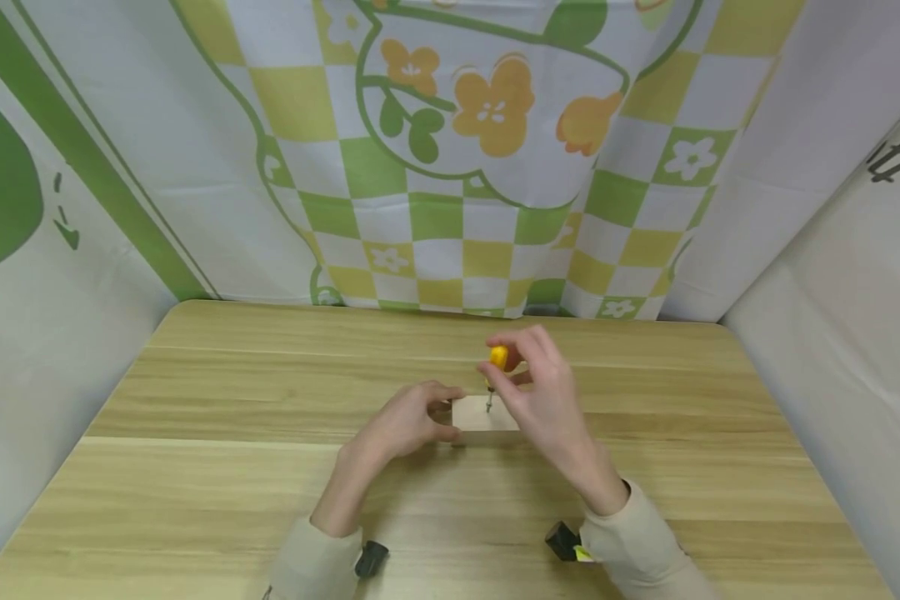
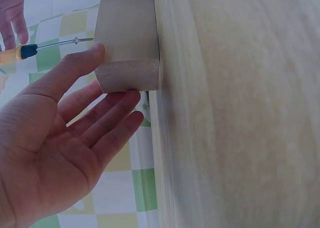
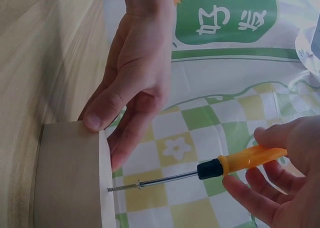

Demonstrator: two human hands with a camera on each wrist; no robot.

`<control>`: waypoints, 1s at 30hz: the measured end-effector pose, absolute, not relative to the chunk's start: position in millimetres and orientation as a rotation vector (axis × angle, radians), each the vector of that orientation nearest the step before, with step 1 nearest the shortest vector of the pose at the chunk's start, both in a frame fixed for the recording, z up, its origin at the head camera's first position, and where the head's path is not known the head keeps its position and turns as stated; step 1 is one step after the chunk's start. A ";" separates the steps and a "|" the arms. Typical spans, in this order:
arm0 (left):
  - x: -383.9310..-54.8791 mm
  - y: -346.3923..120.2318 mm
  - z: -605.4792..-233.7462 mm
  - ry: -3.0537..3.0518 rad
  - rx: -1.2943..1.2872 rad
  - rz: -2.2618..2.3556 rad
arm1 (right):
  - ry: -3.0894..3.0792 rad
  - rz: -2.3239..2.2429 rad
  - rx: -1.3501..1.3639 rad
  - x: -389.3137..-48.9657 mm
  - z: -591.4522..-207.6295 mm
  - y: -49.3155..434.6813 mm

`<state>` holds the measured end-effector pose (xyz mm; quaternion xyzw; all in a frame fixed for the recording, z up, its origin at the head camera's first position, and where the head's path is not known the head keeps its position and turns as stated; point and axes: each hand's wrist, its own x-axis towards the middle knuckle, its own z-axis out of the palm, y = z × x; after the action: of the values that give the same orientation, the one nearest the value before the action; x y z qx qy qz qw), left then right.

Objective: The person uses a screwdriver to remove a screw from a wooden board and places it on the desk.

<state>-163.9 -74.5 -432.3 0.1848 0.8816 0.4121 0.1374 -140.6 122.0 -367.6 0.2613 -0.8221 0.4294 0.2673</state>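
Note:
A pale wooden block (image 1: 468, 414) lies on the table. My left hand (image 1: 407, 421) grips its left end, thumb on the near side and fingers at the far side. In the right wrist view a screw (image 3: 125, 187) stands out of the block's top face, its tip at the wood. The shaft of a screwdriver (image 3: 245, 159) with an orange-yellow handle and black collar meets the screw's head. My right hand (image 1: 543, 396) holds that handle from above between thumb and fingers. In the left wrist view the screw (image 2: 86, 39) and the screwdriver (image 2: 29, 51) line up.
The wood-grain table (image 1: 217, 492) reaches back to a checked, flowered curtain (image 1: 435, 217). White cloth walls (image 1: 832, 358) flank it on both sides. Small black devices (image 1: 562, 542) sit at both sleeves.

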 end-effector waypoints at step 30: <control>-164.0 -74.6 -432.6 2.547 0.533 1.182 | -2.271 1.274 0.727 -137.5 -362.6 124.2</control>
<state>-164.0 -74.6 -432.6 0.1846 0.8822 0.4095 0.1412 -137.5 124.2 -362.6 0.2626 -0.8200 0.4598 0.2173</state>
